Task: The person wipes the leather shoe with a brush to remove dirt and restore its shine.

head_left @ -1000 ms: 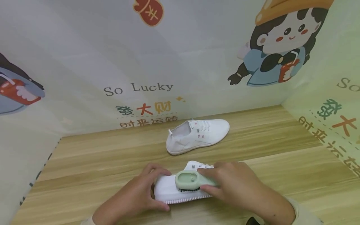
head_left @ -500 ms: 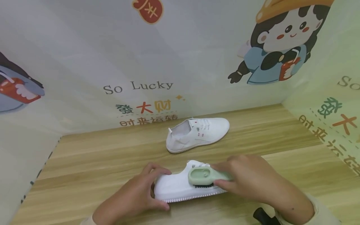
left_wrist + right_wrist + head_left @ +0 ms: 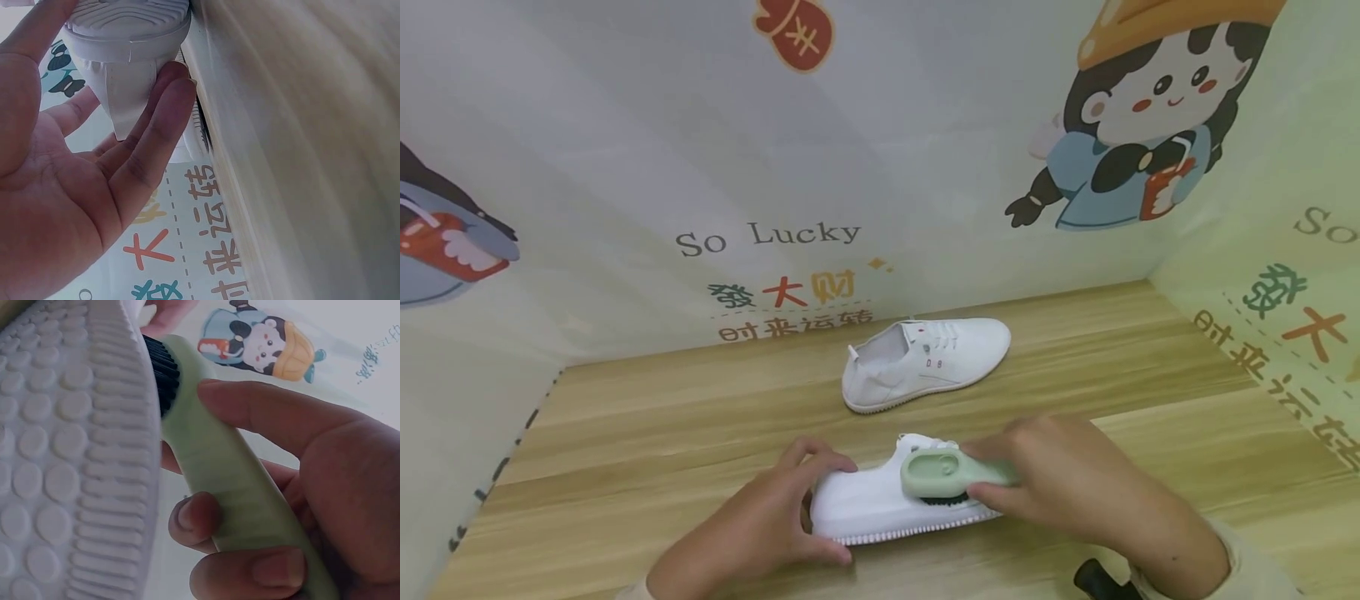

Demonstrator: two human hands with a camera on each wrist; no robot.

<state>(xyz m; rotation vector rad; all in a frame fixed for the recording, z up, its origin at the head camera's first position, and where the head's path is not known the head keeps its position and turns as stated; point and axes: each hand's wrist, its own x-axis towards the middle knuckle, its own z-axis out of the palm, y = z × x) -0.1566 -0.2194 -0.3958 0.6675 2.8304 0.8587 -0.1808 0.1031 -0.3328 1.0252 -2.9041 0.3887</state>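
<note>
A white lace-up shoe (image 3: pixel 857 504) lies on its side-facing length near the front of the wooden surface, toe end hidden behind my right hand. Its heel is gripped by my left hand (image 3: pixel 767 517), thumb on the near side and fingers on the far side; the left wrist view shows the heel (image 3: pixel 128 87) between them. My right hand (image 3: pixel 1056 475) holds a pale green brush (image 3: pixel 928 472) by its handle. Dark bristles (image 3: pixel 164 375) press against the shoe's near side, above the ridged white sole (image 3: pixel 69 456).
A matching white shoe (image 3: pixel 973 350) stands farther back, toe to the right. Printed cloth walls (image 3: pixel 625 167) enclose the wood-grain surface (image 3: pixel 647 417) at the back and sides. A black piece (image 3: pixel 1101 579) shows beside my right wrist.
The brush and my right hand have moved right along the shoe, from its middle toward the toe, then hardly shifted in the last half second. My left hand keeps its place at the heel.
</note>
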